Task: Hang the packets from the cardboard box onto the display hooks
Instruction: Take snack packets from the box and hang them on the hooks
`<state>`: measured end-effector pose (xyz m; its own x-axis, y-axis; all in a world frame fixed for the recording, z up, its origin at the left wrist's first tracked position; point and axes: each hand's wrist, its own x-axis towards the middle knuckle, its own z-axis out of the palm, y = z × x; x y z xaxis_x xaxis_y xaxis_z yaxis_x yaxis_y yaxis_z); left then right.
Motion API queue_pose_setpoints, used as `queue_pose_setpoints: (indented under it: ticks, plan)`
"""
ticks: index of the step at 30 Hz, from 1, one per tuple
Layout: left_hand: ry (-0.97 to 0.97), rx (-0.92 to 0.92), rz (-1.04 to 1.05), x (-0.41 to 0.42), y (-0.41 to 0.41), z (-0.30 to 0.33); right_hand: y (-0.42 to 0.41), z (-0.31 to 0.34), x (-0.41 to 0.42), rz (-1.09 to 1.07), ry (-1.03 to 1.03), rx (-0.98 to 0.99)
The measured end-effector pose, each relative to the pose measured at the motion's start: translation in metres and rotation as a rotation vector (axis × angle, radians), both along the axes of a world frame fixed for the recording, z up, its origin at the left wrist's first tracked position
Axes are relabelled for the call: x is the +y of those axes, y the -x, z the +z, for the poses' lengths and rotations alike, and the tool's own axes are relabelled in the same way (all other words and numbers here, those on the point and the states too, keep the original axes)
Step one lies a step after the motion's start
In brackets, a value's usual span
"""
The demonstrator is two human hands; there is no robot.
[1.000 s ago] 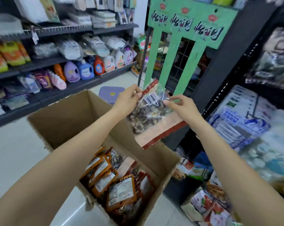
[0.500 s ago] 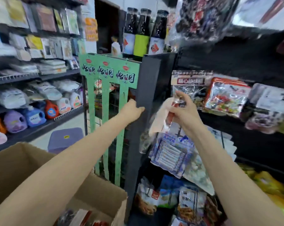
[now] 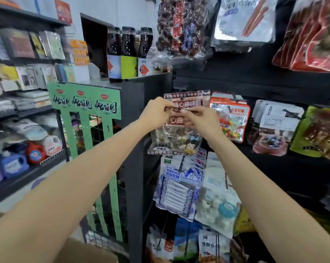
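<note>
While left hand (image 3: 156, 112) and right hand (image 3: 202, 118) pinch the packet (image 3: 174, 137) by its top strip, its body hangs below them, against hung packets (image 3: 187, 100) on the rack.

The left hand (image 3: 156, 112), which was resting on the dark shelf post (image 3: 133, 149) half a second ago, is now pinching the packet (image 3: 174, 136) top alongside the right hand (image 3: 202, 118). The packet is now hanging flat against the matching packets (image 3: 187, 97) on the rack.
</note>
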<state>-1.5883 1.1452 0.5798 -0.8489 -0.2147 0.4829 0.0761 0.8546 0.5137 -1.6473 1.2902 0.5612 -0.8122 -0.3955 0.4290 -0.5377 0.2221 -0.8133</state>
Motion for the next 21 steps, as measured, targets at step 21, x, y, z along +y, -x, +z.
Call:
queue_pose_setpoints:
  ticks: [21]
  plan:
    - [-0.224, 0.123, 0.239, -0.013, 0.074, 0.008, 0.071, 0.02, -0.041, -0.168, -0.065, 0.141]
